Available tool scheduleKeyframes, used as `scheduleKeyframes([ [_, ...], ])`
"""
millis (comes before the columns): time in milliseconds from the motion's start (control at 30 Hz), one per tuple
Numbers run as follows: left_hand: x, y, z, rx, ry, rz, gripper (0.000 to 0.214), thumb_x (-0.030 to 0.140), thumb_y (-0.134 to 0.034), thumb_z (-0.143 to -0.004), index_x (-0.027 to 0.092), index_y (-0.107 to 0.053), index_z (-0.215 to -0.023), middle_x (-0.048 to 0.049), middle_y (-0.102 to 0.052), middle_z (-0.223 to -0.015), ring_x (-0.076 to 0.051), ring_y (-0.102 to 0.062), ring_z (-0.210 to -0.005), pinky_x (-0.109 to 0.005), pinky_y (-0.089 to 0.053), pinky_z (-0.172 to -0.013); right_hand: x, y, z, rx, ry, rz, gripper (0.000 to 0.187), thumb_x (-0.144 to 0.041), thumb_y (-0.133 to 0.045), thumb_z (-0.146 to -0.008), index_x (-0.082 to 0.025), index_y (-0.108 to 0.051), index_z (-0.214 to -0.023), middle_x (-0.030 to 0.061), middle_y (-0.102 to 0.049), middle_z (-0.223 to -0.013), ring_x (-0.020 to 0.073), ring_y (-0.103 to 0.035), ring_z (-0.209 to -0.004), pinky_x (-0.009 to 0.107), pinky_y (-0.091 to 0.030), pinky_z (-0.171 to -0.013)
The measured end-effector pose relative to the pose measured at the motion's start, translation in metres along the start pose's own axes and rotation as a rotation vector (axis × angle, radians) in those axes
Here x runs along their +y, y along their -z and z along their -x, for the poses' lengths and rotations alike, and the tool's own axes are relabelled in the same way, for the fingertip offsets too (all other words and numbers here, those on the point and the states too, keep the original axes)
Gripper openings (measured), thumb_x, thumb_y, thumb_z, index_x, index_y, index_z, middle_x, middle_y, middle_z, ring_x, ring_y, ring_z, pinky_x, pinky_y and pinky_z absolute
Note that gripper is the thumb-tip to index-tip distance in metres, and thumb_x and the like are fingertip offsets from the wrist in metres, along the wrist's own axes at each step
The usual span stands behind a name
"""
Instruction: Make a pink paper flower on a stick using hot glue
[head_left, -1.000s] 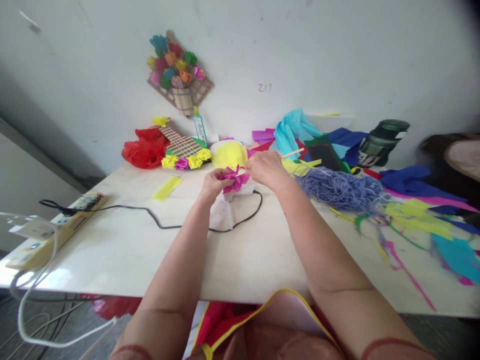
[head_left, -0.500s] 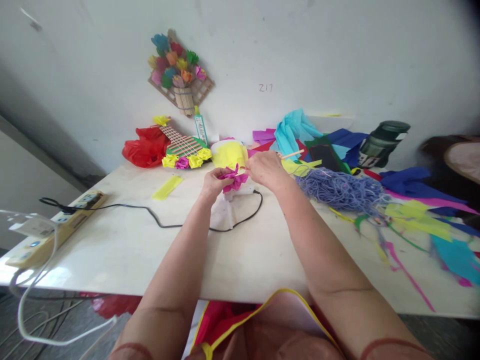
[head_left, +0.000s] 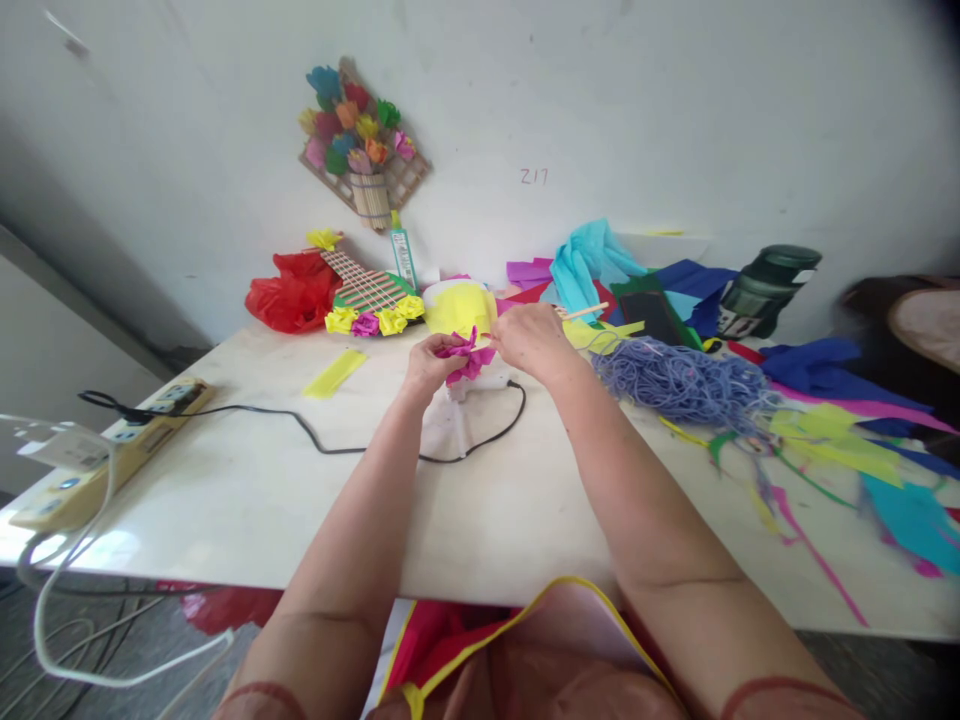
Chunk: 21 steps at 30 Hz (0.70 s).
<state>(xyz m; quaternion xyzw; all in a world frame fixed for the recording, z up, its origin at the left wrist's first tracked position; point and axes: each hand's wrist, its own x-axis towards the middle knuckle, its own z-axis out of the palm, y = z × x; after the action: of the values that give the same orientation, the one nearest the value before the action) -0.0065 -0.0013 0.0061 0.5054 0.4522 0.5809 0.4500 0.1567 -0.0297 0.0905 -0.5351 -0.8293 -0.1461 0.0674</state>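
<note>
Near the middle of the table, my left hand (head_left: pixel 433 364) is closed on a magenta crepe paper flower (head_left: pixel 469 366) with ruffled petals. Close beside it, my right hand (head_left: pixel 531 336) is closed round a thin wooden stick (head_left: pixel 586 312), whose far part sticks out to the right. The near end of the stick points at the flower; whether it touches the paper I cannot tell. Below the flower lies a glue gun (head_left: pixel 491 382), white and partly hidden by the hands, with a black cord.
A long cream power strip (head_left: pixel 112 458) with plugs is at the left. Behind stand a red bag (head_left: pixel 292 295) and a stick craft with paper flowers (head_left: pixel 367 285). A yellow paper strip (head_left: pixel 335 373) lies left. Purple-blue string (head_left: pixel 679 383), coloured paper (head_left: pixel 596 262) and a dark bottle (head_left: pixel 770 290) are right.
Almost nothing differs. Both hands keep their hold on the flower and the stick in the same place; the view has shifted very slightly.
</note>
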Motion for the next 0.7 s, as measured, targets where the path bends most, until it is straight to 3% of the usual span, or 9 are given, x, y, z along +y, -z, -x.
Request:
scheduleKeyframes([
  [467,-0.0025,0.0005,-0.0025,0.020,-0.032,-0.010,0.031,0.022,-0.080,-0.041,0.014,-0.068,-0.069,-0.0005,-0.068,-0.062,-0.013,-0.061,-0.057,-0.024,-0.049,-0.056,-0.0008,0.0018,0.0009,-0.020,-0.018,0.033,0.036,-0.019,-0.041,-0.093,-0.011,-0.075,-0.104,0.0216,-0.073,-0.097,0.0307,-0.069,-0.096,0.036,-0.049,-0.078],
  [700,-0.0039,0.0018,-0.0032,0.023,-0.041,-0.031,0.032,0.022,-0.080,-0.043,0.014,-0.069,-0.072,-0.0005,-0.068,-0.063,-0.013,-0.062,-0.058,-0.024,-0.049,-0.057,-0.0009,0.0012,0.0006,-0.012,-0.022,0.027,0.037,-0.026,-0.043,-0.094,-0.012,-0.075,-0.104,0.0209,-0.074,-0.094,0.0337,-0.069,-0.096,0.039,-0.049,-0.077],
])
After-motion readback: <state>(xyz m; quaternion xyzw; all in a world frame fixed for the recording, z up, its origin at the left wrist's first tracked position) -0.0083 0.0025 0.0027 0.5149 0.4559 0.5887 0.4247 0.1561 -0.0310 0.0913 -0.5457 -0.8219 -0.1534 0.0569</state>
